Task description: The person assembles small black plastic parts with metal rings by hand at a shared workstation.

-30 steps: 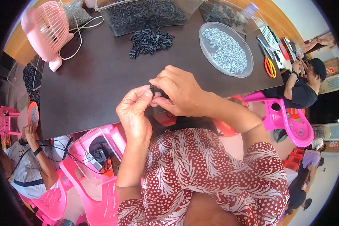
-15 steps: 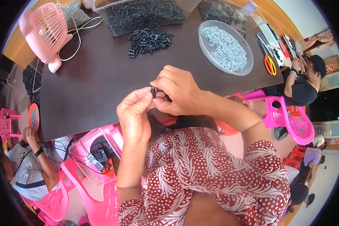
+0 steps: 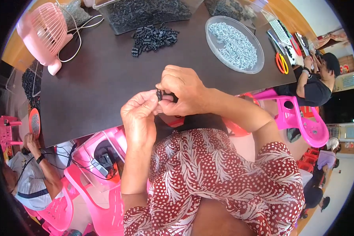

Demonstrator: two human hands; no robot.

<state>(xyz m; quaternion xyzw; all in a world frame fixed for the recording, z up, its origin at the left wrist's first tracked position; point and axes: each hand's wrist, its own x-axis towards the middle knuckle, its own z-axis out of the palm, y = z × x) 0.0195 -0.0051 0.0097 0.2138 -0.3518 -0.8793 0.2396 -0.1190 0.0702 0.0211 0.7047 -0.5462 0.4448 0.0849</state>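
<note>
Both of my hands meet above the near part of the dark table. My left hand point(image 3: 139, 108) pinches a small black plastic part point(image 3: 159, 94) between thumb and fingers. Curled over its upper end, my right hand point(image 3: 183, 90) presses its fingertips on the same part. Whether a second tiny piece is between those fingers is hidden. Beyond my hands lies a loose pile of small black plastic parts point(image 3: 153, 38). To the right of the pile, a round clear tray point(image 3: 211, 41) holds many small silvery metal pieces point(image 3: 238, 47).
A pink fan point(image 3: 45, 35) with a white cord stands at the far left. Behind the pile is a clear bin point(image 3: 118, 29) of black parts. Orange-handled scissors point(image 3: 281, 63) lie near the table's right edge. Other people sit at left and right; pink chairs point(image 3: 308, 128) stand around.
My hands stay joined on the black part, with only a slight shift of the right fingers. The whole view has moved a little, so the table things appear slightly higher.
</note>
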